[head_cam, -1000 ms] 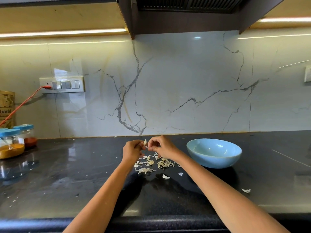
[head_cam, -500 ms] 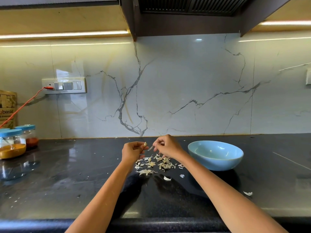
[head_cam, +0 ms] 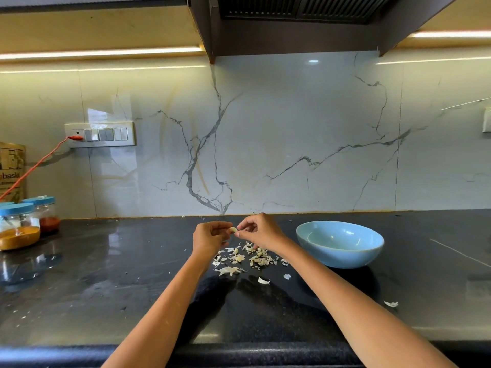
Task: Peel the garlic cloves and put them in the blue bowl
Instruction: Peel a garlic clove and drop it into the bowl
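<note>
garlic clove pinched between both hands above the peel pile

head view: both forearms reach out over the black countertop [head_cam: 106, 274]. the left hand [head_cam: 210, 237] and the right hand [head_cam: 261, 231] meet above the counter, each closed in a fingertip pinch on one small pale garlic clove [head_cam: 233, 230] held between them. whether any skin is left on the clove is too small to tell. directly below the hands lies a scatter of garlic peels [head_cam: 244, 258], with a few loose flakes nearer the counter's front edge and one more off to the right. the blue bowl [head_cam: 340, 257] stands on the counter just to the right of the right wrist, apart from the peels; the part of its inside that shows is bare. at the far left stand spice jars [head_cam: 20, 227] with blue lids, holding yellow and red powder, and an orange cable [head_cam: 34, 167] runs up to a switch panel [head_cam: 101, 134] on the marble backsplash.
</note>
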